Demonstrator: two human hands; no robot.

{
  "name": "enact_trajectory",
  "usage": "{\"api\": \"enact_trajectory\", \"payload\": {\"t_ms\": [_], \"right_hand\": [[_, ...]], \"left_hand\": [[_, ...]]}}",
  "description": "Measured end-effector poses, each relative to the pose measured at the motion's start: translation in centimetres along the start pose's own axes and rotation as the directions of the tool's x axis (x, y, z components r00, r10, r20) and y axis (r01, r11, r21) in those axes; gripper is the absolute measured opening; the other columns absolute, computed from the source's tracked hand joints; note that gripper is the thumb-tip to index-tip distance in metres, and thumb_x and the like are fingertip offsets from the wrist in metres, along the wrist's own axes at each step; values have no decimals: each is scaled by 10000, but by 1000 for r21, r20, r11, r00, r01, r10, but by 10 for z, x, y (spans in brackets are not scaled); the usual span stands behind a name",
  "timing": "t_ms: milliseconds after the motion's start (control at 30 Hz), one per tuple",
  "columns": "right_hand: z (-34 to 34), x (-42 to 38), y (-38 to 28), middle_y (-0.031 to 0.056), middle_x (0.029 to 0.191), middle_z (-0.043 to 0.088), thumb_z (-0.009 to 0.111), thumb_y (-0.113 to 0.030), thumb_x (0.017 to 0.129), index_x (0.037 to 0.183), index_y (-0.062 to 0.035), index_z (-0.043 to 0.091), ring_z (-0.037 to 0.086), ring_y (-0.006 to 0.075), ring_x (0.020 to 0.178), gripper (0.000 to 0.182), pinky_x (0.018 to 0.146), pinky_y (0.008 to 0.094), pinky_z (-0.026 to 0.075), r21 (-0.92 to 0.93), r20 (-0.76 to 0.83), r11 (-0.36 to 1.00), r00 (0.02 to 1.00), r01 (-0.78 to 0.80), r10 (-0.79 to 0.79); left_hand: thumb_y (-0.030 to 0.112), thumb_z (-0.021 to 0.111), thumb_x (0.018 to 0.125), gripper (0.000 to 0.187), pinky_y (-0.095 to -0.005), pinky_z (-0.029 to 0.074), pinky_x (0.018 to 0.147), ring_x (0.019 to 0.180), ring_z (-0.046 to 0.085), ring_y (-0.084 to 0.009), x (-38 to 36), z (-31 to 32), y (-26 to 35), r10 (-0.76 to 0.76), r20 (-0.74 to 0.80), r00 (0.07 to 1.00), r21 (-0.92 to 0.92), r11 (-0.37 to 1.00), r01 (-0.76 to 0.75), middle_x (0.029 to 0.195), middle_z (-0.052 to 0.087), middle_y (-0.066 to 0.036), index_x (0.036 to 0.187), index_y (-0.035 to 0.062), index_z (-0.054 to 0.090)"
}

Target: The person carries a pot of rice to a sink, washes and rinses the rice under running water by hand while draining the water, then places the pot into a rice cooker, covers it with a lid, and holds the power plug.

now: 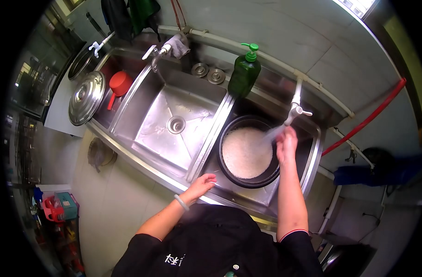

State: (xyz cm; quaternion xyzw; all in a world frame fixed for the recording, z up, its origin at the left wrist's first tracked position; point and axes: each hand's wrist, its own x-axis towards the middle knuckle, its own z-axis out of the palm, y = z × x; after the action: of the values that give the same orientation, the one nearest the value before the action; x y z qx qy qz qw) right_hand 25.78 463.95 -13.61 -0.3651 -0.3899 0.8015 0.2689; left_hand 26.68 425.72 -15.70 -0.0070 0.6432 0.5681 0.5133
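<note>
Under the tap (295,111), keep the spray (271,135) inside the pot (250,184), left hand (200,187) loosely spread, right hand (286,146) hard to judge.

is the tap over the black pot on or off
On: water streams from the white tap into the black pot.
</note>
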Motion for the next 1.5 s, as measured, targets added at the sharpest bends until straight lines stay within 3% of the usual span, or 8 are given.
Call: {"api": "enact_trajectory", "payload": {"t_ms": [333,633,700,767,1100,1300,1433,1500], "right_hand": [[-69,28,95,149,1156,617,472,-128,980,1203,9,553,626,274,1042,274,877,364,535,-316,-174,880,933,-356,315],[-90,124,196,123,1177,608,537,-288,978,1328,-45,509,568,206,1088,427,927,359,466,-706,-328,552,896,-444,301],[-67,114,195,147,1236,579,531,-304,982,1301,-88,549,561,241,1119,386,979,400,452,-600,774,-310,634,737,9],[-35,151,225,219,1164,649,618,-628,827,1107,25,645,586,346,1154,711,955,417,465,-994,1,102,941,-35,340],[-49,58,191,70,1016,666,693,-319,713,946,-197,730,564,246,1121,265,1040,522,359,-132,702,-26,112,991,704],[-115,88,141,143,1200,639,634,-327,805,1037,-130,730,497,316,1252,319,1108,464,319,-95,810,-333,267,938,522],[-135,39,207,257,1389,492,621,-479,905,1329,18,522,427,431,1301,661,1117,440,332,-960,-186,-269,898,-79,399],[-143,6,244,220,1424,468,624,-453,916,1435,-16,382,477,390,1283,720,1105,474,364,-807,-304,458,927,-373,219]], "left_hand": [[194,749,853,873,-599,409,968,1272,467,-302,90,42,11,-204,-198,959,-402,909,110,1475,383,-107,1508,95,181],[-148,553,762,580,-325,494,922,1055,600,-191,145,71,-20,-38,-516,856,-439,869,-226,1184,608,-89,1314,17,484],[-167,532,752,583,-315,490,924,1044,602,-182,147,72,-15,-98,-508,856,-500,842,-201,1173,614,-74,1301,26,494],[-186,521,749,574,-305,504,891,1010,614,-170,146,72,-7,-76,-550,832,-456,862,-222,1148,627,-69,1282,27,505],[-189,487,736,577,-280,515,764,905,621,-142,149,74,-8,-102,-549,830,-573,768,-285,1104,650,-46,1260,46,547],[-174,495,751,551,-271,516,762,878,617,-132,148,73,-14,-83,-529,844,-609,730,-310,1066,655,-44,1254,43,552],[-167,502,747,526,-283,522,769,880,623,-142,149,74,-17,-123,-543,831,-619,727,-296,1052,659,-51,1226,41,566],[-166,504,746,520,-285,524,768,880,626,-145,149,77,-17,-123,-546,829,-618,726,-300,1049,660,-52,1218,40,569]]}}
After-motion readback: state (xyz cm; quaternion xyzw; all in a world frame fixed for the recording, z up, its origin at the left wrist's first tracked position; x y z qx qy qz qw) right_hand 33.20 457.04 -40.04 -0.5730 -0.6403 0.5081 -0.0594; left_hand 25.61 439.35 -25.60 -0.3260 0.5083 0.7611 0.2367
